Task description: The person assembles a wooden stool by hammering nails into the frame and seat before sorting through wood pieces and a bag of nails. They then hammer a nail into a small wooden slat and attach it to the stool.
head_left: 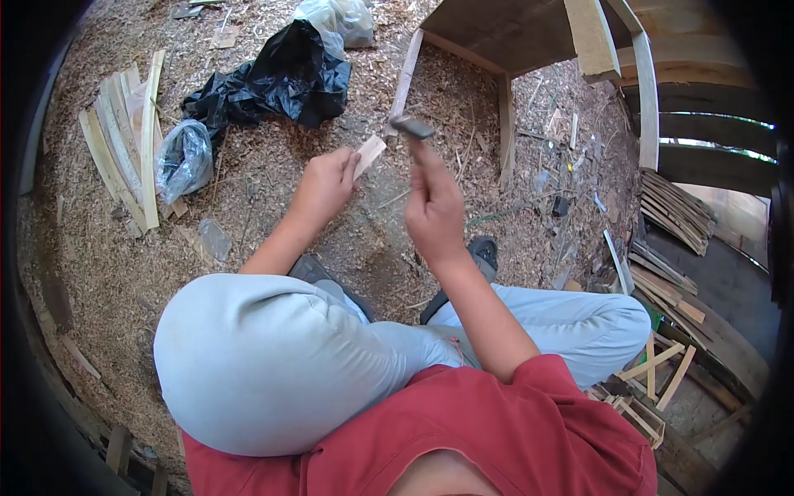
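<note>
My left hand [327, 188] is closed around a short, pale strip of wood [370, 157], which sticks out past the fingers toward a table leg [405, 76]. My right hand [435, 202] grips a hammer [413, 126] by its handle, with the dark metal head raised close to the bottom of that leg. Most of the handle is hidden inside the fist. The leg belongs to a wooden table frame [459, 51] that stands just beyond both hands.
Wood shavings [273, 174] cover the ground. Curved wooden slats [149, 140], a black plastic bag [302, 78] and a clear plastic bag [184, 161] lie to the left. Stacked thin boards [674, 211] and small wooden frames [653, 372] are on the right.
</note>
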Demonstrator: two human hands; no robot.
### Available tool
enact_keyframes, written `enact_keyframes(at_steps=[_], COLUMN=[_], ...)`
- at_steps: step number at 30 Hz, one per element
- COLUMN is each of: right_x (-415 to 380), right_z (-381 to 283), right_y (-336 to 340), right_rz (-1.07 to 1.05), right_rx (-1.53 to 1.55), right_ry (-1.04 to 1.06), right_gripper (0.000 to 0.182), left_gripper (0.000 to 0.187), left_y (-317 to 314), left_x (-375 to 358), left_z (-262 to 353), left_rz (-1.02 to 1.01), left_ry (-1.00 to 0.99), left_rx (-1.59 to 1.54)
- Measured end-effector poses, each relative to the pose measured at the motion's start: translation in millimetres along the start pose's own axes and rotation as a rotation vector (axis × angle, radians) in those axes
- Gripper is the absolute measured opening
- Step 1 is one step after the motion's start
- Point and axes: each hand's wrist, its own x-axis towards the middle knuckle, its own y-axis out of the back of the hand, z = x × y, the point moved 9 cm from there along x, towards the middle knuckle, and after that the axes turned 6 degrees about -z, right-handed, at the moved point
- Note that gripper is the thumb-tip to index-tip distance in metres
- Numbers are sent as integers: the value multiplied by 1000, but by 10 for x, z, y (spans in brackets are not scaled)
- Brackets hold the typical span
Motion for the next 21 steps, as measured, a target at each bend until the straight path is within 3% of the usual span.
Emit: enact_keyframes(at_steps=[2, 4, 6, 9, 12, 13, 16, 18, 20, 21], right_x=[-45, -71, -95, 45, -18, -13, 54, -34, -78, -78], right_z=[-30, 71, 204, -42, -46, 116, 61, 68, -27, 53], right_y=[120, -96, -203, 117, 129, -122, -22, 65, 294, 154], right_rz=[83, -163, -214, 26, 34, -242, -68, -19, 191, -23], right_rx=[38, -167, -172, 10, -25, -175, -52, -2, 77, -46], right_ry=[-6, -76, -123, -7, -10, -167, -47, -107, -10, -130], right_gripper=[57, 57, 59, 61, 60, 58, 57, 55, 45, 44], left_gripper=[31, 30, 30, 32, 30, 29, 28, 28, 28, 28], left_y=[14, 114, 80, 71, 128, 152, 1, -44, 56, 81], left_x=[-24, -39, -63, -34, -51, -78, -82, -85, -48, -50], left_z=[59, 283, 226, 136, 336, 453, 230, 127, 220, 225], left_rz=[6, 13, -10, -23, 19, 49, -30, -46, 8, 9], left_ry=[-7, 0, 36, 84, -4, -85, -11, 57, 36, 33], left_rx=[18, -63, -64, -60, -56, -57, 15, -7, -34, -32])
